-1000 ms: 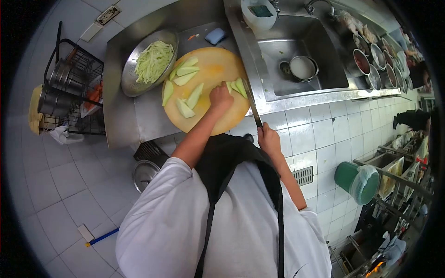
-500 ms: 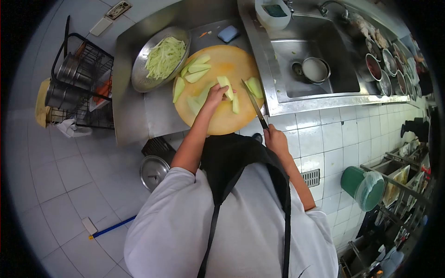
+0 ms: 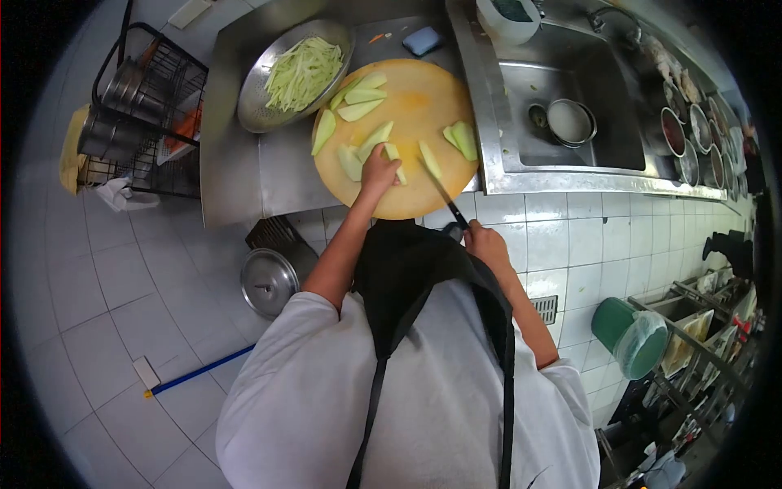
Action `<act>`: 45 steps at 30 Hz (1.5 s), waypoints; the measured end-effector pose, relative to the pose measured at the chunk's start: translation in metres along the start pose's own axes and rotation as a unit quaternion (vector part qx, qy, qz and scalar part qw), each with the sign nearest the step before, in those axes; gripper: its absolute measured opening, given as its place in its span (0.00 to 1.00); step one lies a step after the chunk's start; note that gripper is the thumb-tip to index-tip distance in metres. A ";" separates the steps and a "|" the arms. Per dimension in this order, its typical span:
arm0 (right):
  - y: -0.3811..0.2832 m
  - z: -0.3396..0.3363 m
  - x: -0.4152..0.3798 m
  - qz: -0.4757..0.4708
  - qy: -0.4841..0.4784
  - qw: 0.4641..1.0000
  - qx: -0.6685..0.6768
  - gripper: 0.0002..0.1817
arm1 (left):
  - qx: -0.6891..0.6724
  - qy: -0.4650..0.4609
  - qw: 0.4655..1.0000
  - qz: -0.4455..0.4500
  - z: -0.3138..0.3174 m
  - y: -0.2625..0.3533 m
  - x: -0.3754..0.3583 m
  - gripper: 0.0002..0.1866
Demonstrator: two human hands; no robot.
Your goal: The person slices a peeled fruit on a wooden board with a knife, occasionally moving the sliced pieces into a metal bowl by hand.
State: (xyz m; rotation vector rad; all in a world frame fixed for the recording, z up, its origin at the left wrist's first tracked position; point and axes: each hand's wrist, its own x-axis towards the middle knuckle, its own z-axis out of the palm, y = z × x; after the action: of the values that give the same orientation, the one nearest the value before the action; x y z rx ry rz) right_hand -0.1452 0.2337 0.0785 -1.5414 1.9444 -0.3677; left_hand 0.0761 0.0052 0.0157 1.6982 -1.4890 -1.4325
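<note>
My left hand is closed around a pale green vegetable piece over the round yellow cutting board. In my right hand, at the board's near right edge, is the black handle of a knife. Its blade points up and left across the board, and a loose pale slice overlaps the blade's far end. Two cut pieces lie just beyond my left fingers. Several wedges rest at the board's far left, and more pieces at its right side.
A metal colander of pale green shreds stands behind the board, on the left. To the right is a steel sink with a round metal bowl. A blue sponge lies at the back. The wire rack holds pots.
My left hand has lowered with its piece toward the board. A slice now lies by the knife's far end. The whole view has shifted slightly.
</note>
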 end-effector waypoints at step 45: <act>-0.055 0.016 0.041 -0.006 -0.024 0.999 -0.046 0.10 | -0.262 -0.015 0.963 0.067 0.029 -0.003 -0.011 0.20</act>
State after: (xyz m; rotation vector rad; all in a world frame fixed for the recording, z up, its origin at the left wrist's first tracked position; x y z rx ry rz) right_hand -0.0974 0.1823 0.0857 -1.6064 1.9394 -0.2456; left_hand 0.0527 0.0248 0.0069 1.2321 -1.0810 -1.6034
